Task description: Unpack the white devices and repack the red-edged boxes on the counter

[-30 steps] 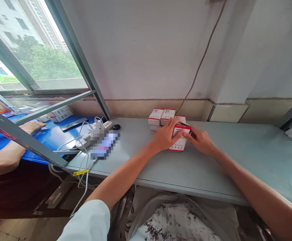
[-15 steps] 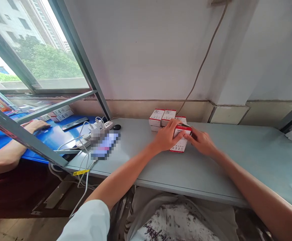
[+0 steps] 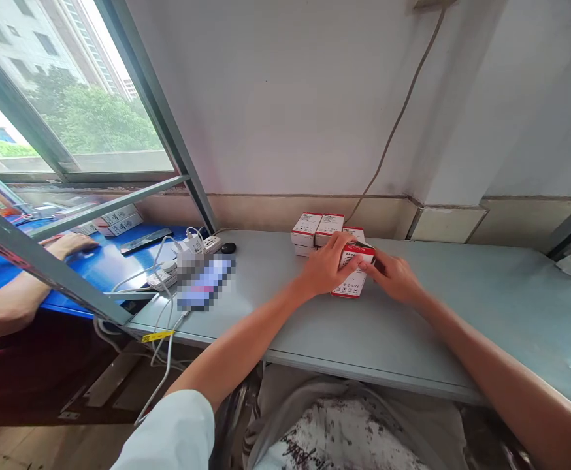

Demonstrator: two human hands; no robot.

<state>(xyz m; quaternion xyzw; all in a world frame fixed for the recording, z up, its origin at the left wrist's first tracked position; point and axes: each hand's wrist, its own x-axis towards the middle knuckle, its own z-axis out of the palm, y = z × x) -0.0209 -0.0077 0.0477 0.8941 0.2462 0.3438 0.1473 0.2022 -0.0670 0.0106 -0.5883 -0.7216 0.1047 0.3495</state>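
Note:
A small white box with red edges [image 3: 350,282] stands on the grey table [image 3: 462,313] in front of me. My left hand [image 3: 325,266] grips its left side, fingers curled over the top. My right hand [image 3: 394,277] holds its right side, fingertips at the top flap. Just behind, against the wall, sits a stack of similar white-and-red boxes [image 3: 315,228].
A phone [image 3: 206,282], a white power strip with chargers and cables [image 3: 178,261] and a small black round object [image 3: 227,248] lie at the table's left end. Another person's arm [image 3: 25,287] rests on a blue surface [image 3: 104,261] beyond a metal frame, near more boxes [image 3: 114,220].

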